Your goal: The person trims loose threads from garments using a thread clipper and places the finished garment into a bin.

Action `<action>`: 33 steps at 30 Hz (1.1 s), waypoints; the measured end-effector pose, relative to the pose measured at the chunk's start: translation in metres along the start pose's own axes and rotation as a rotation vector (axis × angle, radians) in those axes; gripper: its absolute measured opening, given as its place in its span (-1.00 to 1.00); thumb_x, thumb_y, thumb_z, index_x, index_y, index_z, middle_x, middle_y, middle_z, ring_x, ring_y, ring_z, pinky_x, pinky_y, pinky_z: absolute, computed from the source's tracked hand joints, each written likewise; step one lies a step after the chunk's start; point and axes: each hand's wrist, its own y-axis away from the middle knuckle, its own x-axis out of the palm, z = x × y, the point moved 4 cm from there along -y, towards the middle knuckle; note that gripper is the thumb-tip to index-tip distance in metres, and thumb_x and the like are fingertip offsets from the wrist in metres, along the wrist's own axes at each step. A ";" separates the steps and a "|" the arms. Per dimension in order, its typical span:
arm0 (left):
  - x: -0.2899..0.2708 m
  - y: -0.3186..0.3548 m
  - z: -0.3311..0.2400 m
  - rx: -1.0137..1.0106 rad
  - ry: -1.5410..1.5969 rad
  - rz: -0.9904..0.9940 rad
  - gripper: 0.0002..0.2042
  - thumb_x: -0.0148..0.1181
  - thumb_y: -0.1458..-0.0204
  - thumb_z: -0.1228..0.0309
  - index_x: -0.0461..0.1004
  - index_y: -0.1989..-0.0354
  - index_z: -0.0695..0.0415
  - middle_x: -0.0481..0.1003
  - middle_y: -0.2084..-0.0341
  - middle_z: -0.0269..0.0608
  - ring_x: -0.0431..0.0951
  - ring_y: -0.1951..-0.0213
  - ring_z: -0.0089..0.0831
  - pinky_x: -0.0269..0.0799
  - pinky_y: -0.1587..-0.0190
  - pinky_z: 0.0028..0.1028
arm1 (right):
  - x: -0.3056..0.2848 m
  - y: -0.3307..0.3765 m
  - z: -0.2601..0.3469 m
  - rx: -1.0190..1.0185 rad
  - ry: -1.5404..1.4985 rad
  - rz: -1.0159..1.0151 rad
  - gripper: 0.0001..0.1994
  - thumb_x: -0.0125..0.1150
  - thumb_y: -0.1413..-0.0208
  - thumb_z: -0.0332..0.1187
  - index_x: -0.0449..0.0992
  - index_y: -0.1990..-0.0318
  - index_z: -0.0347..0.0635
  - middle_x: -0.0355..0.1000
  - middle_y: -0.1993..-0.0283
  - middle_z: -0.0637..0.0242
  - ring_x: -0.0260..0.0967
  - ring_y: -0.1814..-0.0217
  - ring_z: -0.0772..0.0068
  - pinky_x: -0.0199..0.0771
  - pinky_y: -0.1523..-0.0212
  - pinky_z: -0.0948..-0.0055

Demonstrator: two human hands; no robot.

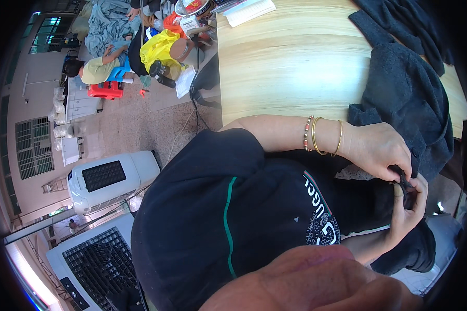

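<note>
My left hand point(381, 150), with bracelets at its wrist, is closed, its thumb and fingers pinching a small bunched piece of dark cloth point(403, 182). Close against it, my right hand point(411, 210) pinches the same piece between thumb and fingers. The fingertips cover much of this piece, so its exact shape is hard to make out. A dark grey woollen garment point(399, 93) hangs over the table edge beside my left hand and reaches down toward both hands. One dark round button point(414, 153) shows on it near the left knuckles.
The pale wood-grain table point(280, 67) carries another dark garment point(412, 26) and a notepad point(250, 12). Beyond it are a yellow plastic bag point(158, 49), a dark-lidded bottle point(163, 71) and cables on the floor. A person point(97, 71) sits near a red stool point(105, 90). Two white air coolers point(137, 168) stand at left.
</note>
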 end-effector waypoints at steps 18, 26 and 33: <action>0.004 -0.002 0.003 -0.012 -0.003 -0.110 -0.88 0.32 0.05 0.39 0.62 0.33 0.08 0.62 0.37 -0.31 0.62 0.32 -0.31 0.51 0.30 -0.40 | -0.009 0.011 -0.021 0.031 -0.144 -0.180 -0.74 0.33 -0.05 -0.60 0.42 0.12 -0.31 0.36 -0.04 0.25 0.28 0.15 0.60 0.28 0.07 0.63; 0.008 -0.002 0.005 0.027 0.013 -0.102 -0.89 0.31 0.05 0.40 0.63 0.33 0.07 0.63 0.36 -0.32 0.63 0.31 -0.34 0.51 0.31 -0.42 | -0.008 0.012 -0.030 0.115 -0.302 -0.101 -0.75 0.36 -0.02 -0.61 0.40 0.20 -0.26 0.34 0.08 0.35 0.21 0.20 0.66 0.17 0.09 0.71; 0.005 -0.003 0.002 -0.013 0.004 -0.143 -0.93 0.30 0.06 0.42 0.65 0.39 0.05 0.63 0.40 -0.34 0.63 0.35 -0.37 0.51 0.35 -0.45 | -0.007 0.011 -0.030 0.112 -0.281 -0.123 -0.77 0.35 -0.03 -0.61 0.40 0.22 -0.28 0.34 0.08 0.33 0.21 0.20 0.64 0.18 0.11 0.70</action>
